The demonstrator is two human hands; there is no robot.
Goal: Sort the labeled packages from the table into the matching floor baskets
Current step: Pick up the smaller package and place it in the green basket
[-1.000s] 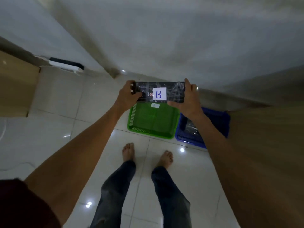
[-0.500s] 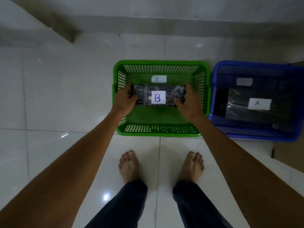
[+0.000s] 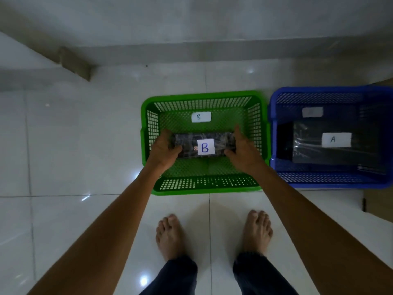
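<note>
A dark, plastic-wrapped package B (image 3: 187, 143) with a white label reading "B" is held inside the green basket (image 3: 258, 124), which carries a "B" tag on its far wall. My left hand (image 3: 164, 149) grips the package's left end and my right hand (image 3: 242, 149) grips its right end. Whether the package touches the basket floor I cannot tell. To the right stands the blue basket (image 3: 274, 103), where a dark package A (image 3: 308, 154) with an "A" label lies.
Both baskets stand side by side on a glossy white tiled floor near a grey wall. My bare feet (image 3: 170, 235) are just in front of the green basket. A brown wooden surface (image 3: 380, 205) shows at the right edge.
The view swung down from the wall to the floor baskets. Both hands carried package B down from above the baskets into the green basket and lowered it further.
</note>
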